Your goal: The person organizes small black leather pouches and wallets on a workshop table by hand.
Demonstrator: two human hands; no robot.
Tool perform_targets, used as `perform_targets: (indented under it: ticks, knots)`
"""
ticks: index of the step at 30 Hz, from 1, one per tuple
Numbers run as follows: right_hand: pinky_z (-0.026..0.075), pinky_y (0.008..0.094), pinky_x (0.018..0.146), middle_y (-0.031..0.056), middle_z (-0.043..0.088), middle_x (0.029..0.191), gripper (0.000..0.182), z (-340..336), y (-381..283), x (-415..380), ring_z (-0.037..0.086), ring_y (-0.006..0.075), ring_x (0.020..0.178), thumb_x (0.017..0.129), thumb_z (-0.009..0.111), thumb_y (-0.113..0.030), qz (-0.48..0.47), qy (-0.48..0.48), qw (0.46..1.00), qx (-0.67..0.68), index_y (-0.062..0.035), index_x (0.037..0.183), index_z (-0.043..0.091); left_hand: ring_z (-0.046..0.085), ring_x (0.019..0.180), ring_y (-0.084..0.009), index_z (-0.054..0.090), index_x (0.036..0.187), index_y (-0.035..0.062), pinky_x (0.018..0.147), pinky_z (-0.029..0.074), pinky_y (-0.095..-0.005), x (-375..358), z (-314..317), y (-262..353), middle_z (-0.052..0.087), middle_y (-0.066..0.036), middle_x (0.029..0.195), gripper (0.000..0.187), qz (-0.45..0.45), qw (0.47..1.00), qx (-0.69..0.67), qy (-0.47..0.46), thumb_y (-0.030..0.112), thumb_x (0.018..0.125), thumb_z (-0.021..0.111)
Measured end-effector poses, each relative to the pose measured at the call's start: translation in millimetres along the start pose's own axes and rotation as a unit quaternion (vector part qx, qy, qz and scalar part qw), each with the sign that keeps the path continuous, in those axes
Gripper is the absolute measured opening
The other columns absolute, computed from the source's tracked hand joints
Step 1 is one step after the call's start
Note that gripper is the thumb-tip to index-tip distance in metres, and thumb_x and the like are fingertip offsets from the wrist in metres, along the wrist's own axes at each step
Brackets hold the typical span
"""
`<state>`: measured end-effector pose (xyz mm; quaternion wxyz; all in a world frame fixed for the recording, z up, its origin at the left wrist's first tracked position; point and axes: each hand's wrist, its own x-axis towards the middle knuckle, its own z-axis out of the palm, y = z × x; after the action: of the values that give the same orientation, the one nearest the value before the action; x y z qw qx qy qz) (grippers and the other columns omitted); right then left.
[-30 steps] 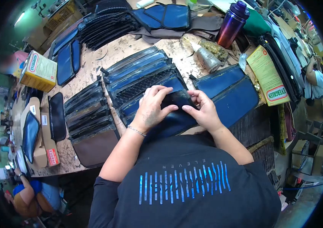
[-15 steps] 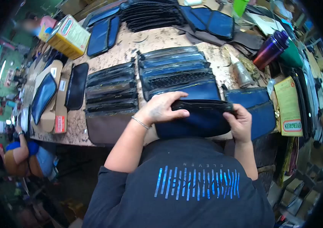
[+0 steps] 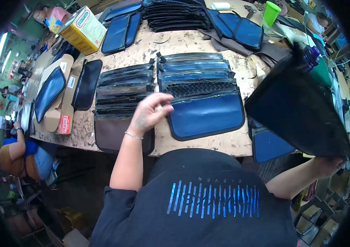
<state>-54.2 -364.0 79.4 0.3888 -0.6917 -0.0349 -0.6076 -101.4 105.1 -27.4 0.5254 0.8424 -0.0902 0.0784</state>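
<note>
At the right, my right hand (image 3: 328,166) grips the lower corner of a dark, flat wallet-like pouch (image 3: 298,107), which is raised and tilted over the table's right side. Part of that hand is hidden behind the pouch. My left hand (image 3: 148,113) hangs over the table with fingers half curled, a gap between thumb and forefinger and nothing visible in them. Beside it lies an overlapping row of blue and black pouch pieces (image 3: 208,117). A second overlapping row with a brown front piece (image 3: 115,133) lies to its left, partly behind my left forearm.
A yellow tin (image 3: 82,31), a cardboard box (image 3: 61,99) and a black piece (image 3: 87,84) stand or lie left. At the back is a tall dark stack (image 3: 175,16) between blue pieces (image 3: 245,35). A green cup (image 3: 270,14) and purple bottle (image 3: 311,55) are right. Other people sit around.
My right hand has swung the pouch from in front of me out to the right. The left hand has let go and moved left, uncovering the blue front piece.
</note>
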Motion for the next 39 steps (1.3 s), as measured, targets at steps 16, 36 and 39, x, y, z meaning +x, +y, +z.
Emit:
perform_targets:
  ticks: [16, 36, 39]
  knots:
    - [0.046, 0.0287, 0.06, 0.0143, 0.062, 0.08, 0.014, 75.2, -112.1, -75.0, 0.059, 0.0211, 0.069, 0.074, 0.061, 0.002, -0.01, -0.389, 0.845, 0.367, 0.0045, 0.088, 0.059, 0.057, 0.078, -0.024, 0.058, 0.104, -0.0003, 0.066, 0.047, -0.0314, 13.0, 47.0, 147.3, 0.057, -0.013, 0.094, 0.045, 0.345, 0.924, 0.163, 0.031, 0.003, 0.061, 0.072]
    - [0.048, 0.0289, 0.061, 0.0124, 0.06, 0.081, 0.029, 113.4, -113.7, -118.5, 0.06, 0.0228, 0.07, 0.066, 0.062, 0.009, -0.022, -0.352, 0.895, 0.273, -0.0003, 0.093, 0.06, 0.051, 0.066, -0.0245, 0.058, 0.081, 0.0033, 0.057, 0.041, -0.0322, 46.2, 45.3, 130.9, 0.053, -0.008, 0.073, 0.021, 0.23, 0.953, 0.193, 0.05, 0.009, 0.065, 0.071]
    - [0.048, 0.0303, 0.062, 0.012, 0.058, 0.083, 0.032, 115.9, -125.3, -119.1, 0.058, 0.0258, 0.072, 0.062, 0.063, 0.009, -0.056, -0.355, 0.889, 0.285, -0.0006, 0.092, 0.06, 0.052, 0.065, -0.0245, 0.057, 0.078, 0.0025, 0.058, 0.042, -0.0323, 40.5, 40.4, 134.4, 0.053, -0.009, 0.072, 0.018, 0.226, 0.956, 0.18, 0.056, 0.006, 0.065, 0.07]
